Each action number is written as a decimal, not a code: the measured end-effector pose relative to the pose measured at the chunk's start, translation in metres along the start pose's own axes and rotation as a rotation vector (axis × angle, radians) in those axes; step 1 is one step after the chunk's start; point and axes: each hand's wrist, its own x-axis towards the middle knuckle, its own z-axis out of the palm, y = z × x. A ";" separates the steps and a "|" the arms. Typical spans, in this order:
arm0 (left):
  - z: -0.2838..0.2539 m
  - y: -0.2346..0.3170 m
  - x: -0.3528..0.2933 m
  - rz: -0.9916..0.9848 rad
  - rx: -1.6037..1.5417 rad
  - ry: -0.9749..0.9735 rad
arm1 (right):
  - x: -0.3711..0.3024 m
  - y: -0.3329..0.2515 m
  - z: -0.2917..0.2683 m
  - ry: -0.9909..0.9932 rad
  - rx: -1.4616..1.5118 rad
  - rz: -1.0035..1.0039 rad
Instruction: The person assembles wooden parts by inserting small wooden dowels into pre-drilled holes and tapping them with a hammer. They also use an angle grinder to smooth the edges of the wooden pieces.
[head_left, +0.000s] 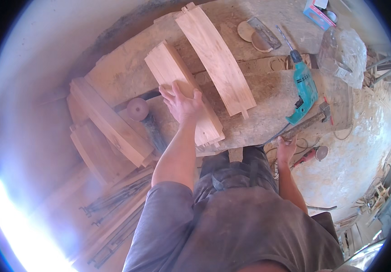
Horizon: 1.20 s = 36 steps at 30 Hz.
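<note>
My left hand (184,103) lies with spread fingers across a thick pale wooden piece (170,65) on the worn workbench (268,102). Short tenons stick out of the piece's near end. Beside it on the right is a curved wooden board (216,61), a tenon at its near end. My right hand (287,148) is low at the bench's near edge, fingers curled at the end of a hammer's handle (302,128). The hammer head (326,112) points away to the right. The fingers' far side is hidden. A teal power drill (305,88) with a long bit lies just beyond the hammer.
An angle grinder with a round disc (138,109) lies left of my left hand, near stacked wooden boards (109,120). Round sanding discs (261,41), a clear plastic bag (342,56) and a small box (320,13) lie at the far right. A red grinder (308,156) lies below right.
</note>
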 end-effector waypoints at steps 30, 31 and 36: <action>0.023 -0.020 0.006 0.176 0.060 0.103 | 0.063 -0.129 -0.010 0.135 -0.228 0.105; 0.025 -0.022 0.007 0.193 0.071 0.111 | 0.061 -0.127 -0.011 0.120 -0.232 0.096; 0.034 -0.028 0.010 0.205 0.059 0.102 | 0.061 -0.102 -0.005 0.062 -0.145 0.033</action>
